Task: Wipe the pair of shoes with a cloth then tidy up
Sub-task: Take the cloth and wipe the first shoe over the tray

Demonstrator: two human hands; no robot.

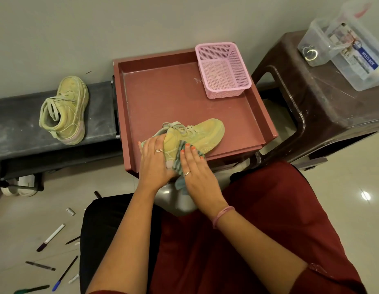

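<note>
The wiping step is in hand, on the first shoe (192, 135), which lies on its side at the near edge of the red tray (163, 92), toe toward 2 o'clock. My left hand (155, 160) steadies it at the heel, fingers (156, 143) curled over the collar and gripping it. My right hand (196, 172) presses the striped cloth (180, 158) flat against the shoe's side, its fingers straight and laid on the fabric rather than wrapped round it; a tail of cloth hangs below the palm.

The second shoe (65, 110) stands upright on the dark table (19, 124) at 9 o'clock from the tray, well apart and untouched. A pink basket (223, 70) sits in the tray's far corner at 1 o'clock (it looks empty).

In my judgement the task is under halfway. The next move calls for turning the held shoe to reach its unwiped faces, then exchanging it for the other one. Tidying comes last; pens (51, 237) lie scattered on the floor at 7 o'clock.
</note>
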